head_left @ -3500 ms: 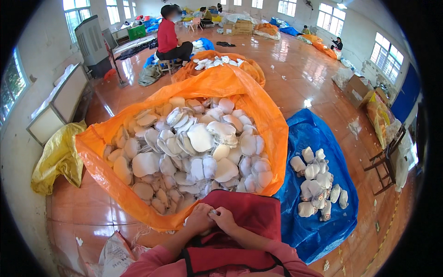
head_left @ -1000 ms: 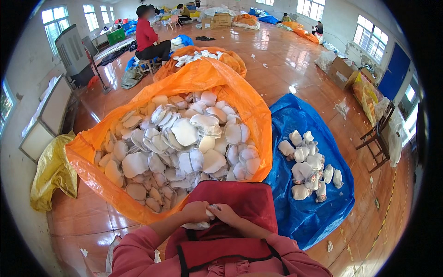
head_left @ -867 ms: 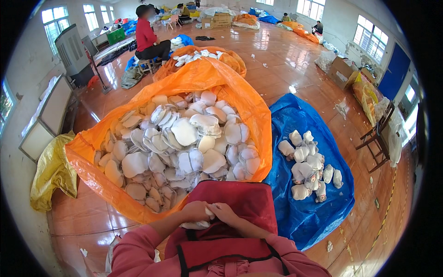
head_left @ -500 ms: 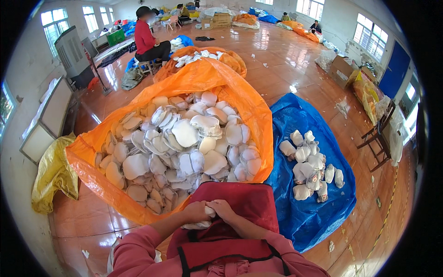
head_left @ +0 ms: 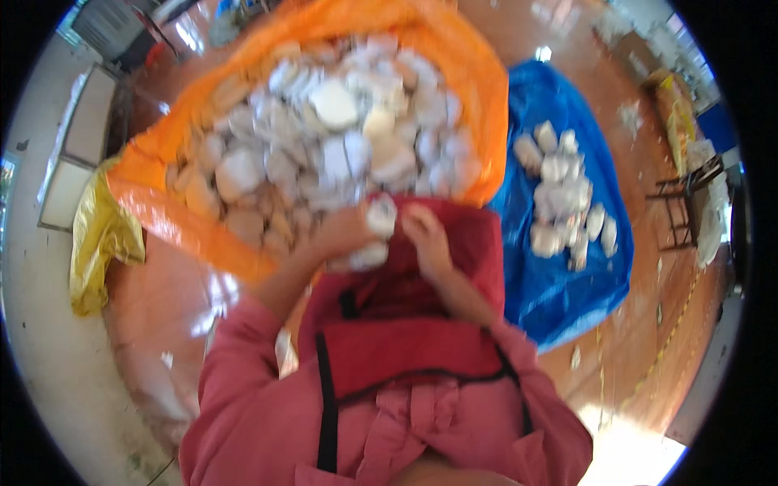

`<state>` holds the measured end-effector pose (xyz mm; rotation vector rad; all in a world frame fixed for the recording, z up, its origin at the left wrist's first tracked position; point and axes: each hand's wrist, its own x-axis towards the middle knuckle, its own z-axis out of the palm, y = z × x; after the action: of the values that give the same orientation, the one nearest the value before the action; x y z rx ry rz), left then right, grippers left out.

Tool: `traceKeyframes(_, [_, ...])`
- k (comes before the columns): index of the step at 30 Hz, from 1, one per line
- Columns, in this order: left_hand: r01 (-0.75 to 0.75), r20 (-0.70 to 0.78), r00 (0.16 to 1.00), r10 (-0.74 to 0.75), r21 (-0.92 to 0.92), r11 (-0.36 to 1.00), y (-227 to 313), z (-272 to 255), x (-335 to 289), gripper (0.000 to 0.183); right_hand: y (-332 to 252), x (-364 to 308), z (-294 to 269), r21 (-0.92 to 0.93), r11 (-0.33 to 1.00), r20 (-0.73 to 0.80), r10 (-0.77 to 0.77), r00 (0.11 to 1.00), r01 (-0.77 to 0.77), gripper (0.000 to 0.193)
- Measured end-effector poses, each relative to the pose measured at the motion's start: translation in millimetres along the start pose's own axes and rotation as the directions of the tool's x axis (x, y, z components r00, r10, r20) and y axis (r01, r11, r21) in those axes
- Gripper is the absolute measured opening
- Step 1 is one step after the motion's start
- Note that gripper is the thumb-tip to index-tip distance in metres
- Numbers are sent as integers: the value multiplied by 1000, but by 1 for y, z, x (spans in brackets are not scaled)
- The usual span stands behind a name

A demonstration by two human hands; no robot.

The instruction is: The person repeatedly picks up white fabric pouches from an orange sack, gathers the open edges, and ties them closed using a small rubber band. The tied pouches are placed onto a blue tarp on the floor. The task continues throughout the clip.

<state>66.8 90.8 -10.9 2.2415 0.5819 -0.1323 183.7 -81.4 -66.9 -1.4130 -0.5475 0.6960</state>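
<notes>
A white roll [head_left: 382,217] is in the left hand [head_left: 354,229], above the far left corner of the red apron [head_left: 462,243] spread over the lap. The left hand is closed around it, with its end sticking out toward the right; another white piece [head_left: 366,257] shows just below the same hand. The right hand [head_left: 426,241] is just beside the roll, apart from it, fingers partly bent; blur hides whether anything is pinched there.

Beyond the apron's far edge lies an orange sheet [head_left: 474,77], its raised rim around a heap of flat, rounded white pads [head_left: 332,158]. Against its right edge is a blue sheet [head_left: 559,300], bearing a cluster of white bundles [head_left: 561,190] that reaches near its right edge. A yellow sack [head_left: 101,235] lies by the orange sheet's left corner. Farther right, a dark wooden chair [head_left: 677,198] stands on the tiled floor [head_left: 624,324].
</notes>
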Motion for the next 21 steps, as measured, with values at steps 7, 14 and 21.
traceKeyframes(7, [76,0,997,-76,-31,997,38,-23,-30,56,-41,9,-3,50,918,362,-384,850,393,40])
traceKeyframes(14, [164,102,985,-138,-327,931,42,-19,-38,54,-56,6,-14,-102,915,469,-301,830,389,38])
traceKeyframes(21, [301,271,945,-183,-503,810,25,12,-43,58,-38,-9,-13,-130,950,517,-180,837,285,34])
